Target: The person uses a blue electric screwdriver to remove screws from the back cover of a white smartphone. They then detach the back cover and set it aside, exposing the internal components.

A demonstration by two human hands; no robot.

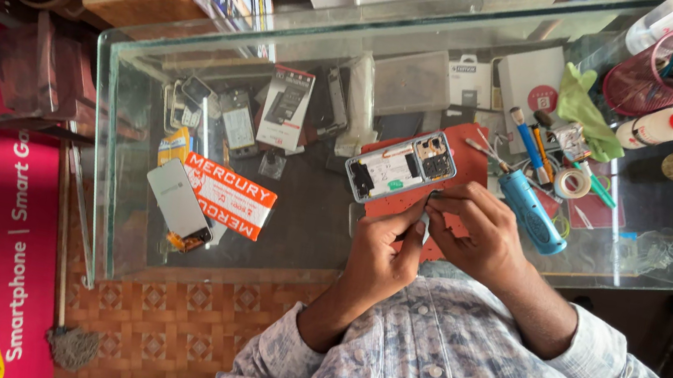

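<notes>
Phone (400, 165) opened, back off, on red mat (481, 161) mid-worktop; both hands (380, 252) (476, 226) pinching small part (423, 225) together, reassembly outstanding.

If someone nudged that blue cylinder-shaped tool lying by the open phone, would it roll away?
Probably somewhat. The blue tool has a rounded barrel and lies on its side on the glass counter, a smooth surface. The red mat beneath part of it may slow it. It looks stiff, and likely heavier than the pens nearby.
</notes>
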